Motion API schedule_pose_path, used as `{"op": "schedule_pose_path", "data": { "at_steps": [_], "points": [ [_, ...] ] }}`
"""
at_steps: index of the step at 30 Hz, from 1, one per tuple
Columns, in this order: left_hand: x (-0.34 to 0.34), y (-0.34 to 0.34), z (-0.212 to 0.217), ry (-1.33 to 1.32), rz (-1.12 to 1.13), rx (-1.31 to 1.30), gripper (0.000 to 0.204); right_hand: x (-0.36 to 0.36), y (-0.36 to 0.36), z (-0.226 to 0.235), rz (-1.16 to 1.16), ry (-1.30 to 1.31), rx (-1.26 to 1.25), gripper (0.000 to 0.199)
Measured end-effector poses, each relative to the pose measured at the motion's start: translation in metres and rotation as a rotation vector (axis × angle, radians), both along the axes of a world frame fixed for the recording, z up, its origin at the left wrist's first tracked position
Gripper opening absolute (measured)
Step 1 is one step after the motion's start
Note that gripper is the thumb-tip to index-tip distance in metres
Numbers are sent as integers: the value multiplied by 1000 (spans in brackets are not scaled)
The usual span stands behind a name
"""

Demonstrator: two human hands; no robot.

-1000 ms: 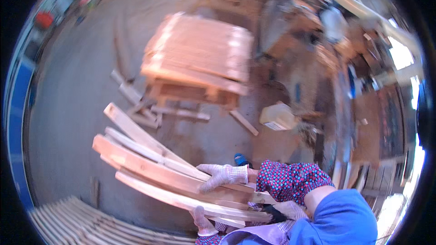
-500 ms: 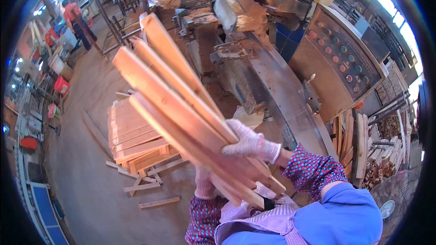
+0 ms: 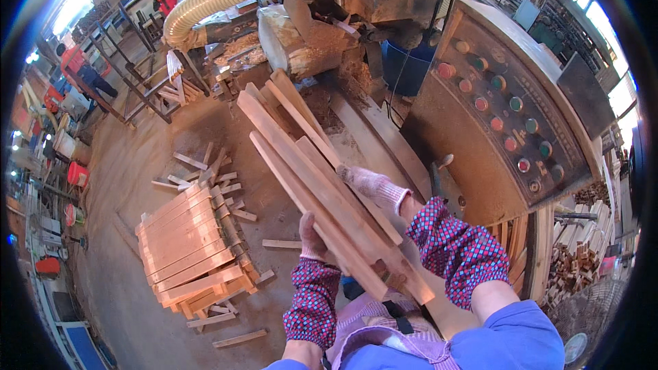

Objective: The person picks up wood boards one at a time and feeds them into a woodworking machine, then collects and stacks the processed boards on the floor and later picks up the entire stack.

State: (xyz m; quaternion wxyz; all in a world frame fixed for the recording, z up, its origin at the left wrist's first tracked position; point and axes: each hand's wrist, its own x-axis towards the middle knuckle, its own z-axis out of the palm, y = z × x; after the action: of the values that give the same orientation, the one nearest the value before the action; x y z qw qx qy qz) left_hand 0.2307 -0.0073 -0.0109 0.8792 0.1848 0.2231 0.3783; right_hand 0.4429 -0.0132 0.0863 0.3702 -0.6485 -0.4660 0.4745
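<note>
A loose bundle of several long wooden boards (image 3: 312, 195) slants across the middle of the view, its far ends fanned apart near the machine. My left hand (image 3: 313, 238), in a pale knitted glove, is closed on the bundle's left side near the lower end. On the right side, my gloved right hand (image 3: 373, 186) grips the boards from above, a little farther up. Patterned sleeves cover both forearms. The boards' near ends reach close to my apron (image 3: 384, 329). My fingers under the boards are hidden.
A stack of boards (image 3: 185, 240) stands on the floor at left, with offcuts (image 3: 240, 339) around it. A dusty woodworking machine (image 3: 301, 41) with a ribbed hose (image 3: 226, 3) lies ahead. A control panel (image 3: 507, 109) rises at right. Two people (image 3: 86, 72) are in the far left background.
The boards have swung to the right and lower, toward the machine, and both hands moved with them. My view has shifted, bringing the control panel closer and showing more of the floor stack.
</note>
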Motion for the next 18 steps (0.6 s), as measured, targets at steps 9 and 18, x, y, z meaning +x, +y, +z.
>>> {"op": "schedule_pose_path", "data": {
  "at_steps": [9,18],
  "points": [
    [-6,2,-4,138,72,23,91,-1,9,16,-27,-239,-273,37],
    [10,-5,4,106,111,-5,105,3,13,-40,-153,-399,-76,45]
  ]
}}
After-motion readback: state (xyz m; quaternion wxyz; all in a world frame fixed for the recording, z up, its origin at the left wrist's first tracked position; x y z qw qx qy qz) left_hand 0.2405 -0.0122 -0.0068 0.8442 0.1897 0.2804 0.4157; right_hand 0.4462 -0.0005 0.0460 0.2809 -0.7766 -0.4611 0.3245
